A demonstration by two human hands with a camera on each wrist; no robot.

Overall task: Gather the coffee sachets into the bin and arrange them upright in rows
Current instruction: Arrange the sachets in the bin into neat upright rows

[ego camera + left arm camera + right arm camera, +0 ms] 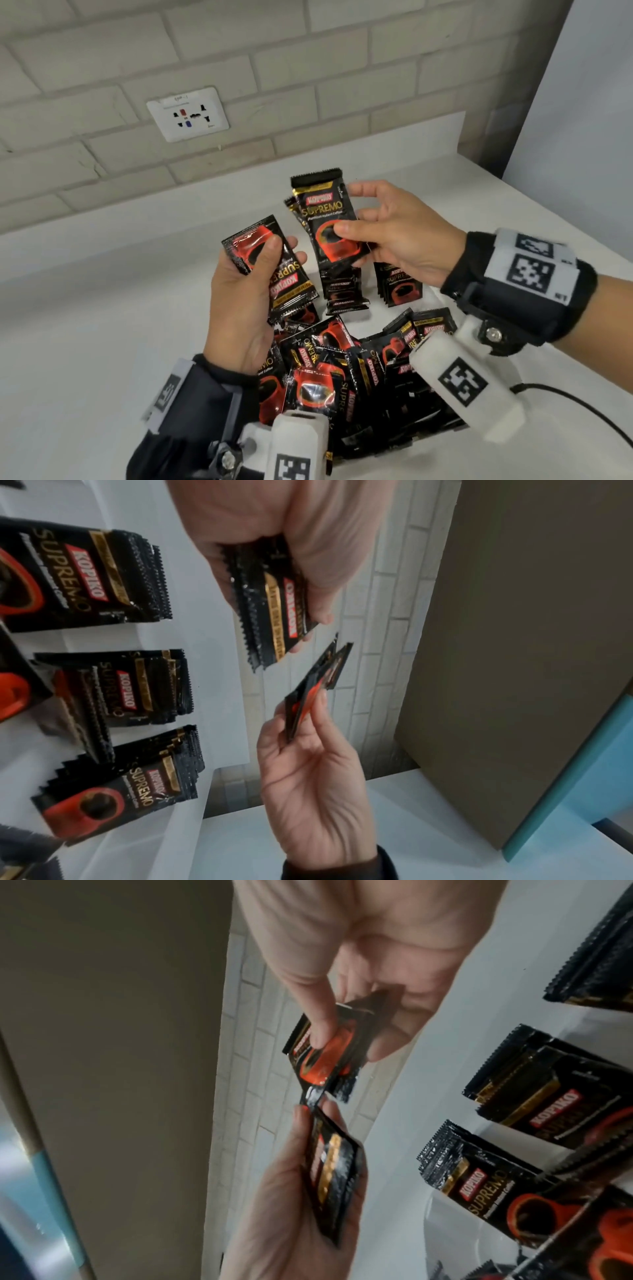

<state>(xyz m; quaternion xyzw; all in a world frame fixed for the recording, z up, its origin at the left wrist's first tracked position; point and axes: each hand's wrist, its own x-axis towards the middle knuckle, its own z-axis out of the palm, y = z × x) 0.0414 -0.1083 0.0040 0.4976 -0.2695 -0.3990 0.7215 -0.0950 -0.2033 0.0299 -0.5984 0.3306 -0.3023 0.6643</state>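
My left hand (286, 248) grips a small stack of black-and-red coffee sachets (274, 270), held upside down above the pile. My right hand (346, 209) pinches another stack of sachets (325, 222) upright, thumb on the front, just right of the first. From the left wrist, the left stack (274, 615) is edge-on with the right hand's stack (315, 691) just below it. A loose heap of sachets (342, 377) lies in the clear bin (455, 1240) under both hands. Beyond it, bunches of sachets (342, 287) (400, 287) stand upright in a row.
The white counter (102, 325) meets a grey brick wall with a wall socket (187, 114). A black cable (582, 407) trails on the counter at the right. A tall beige panel (514, 642) and a blue edge stand at the counter's right end.
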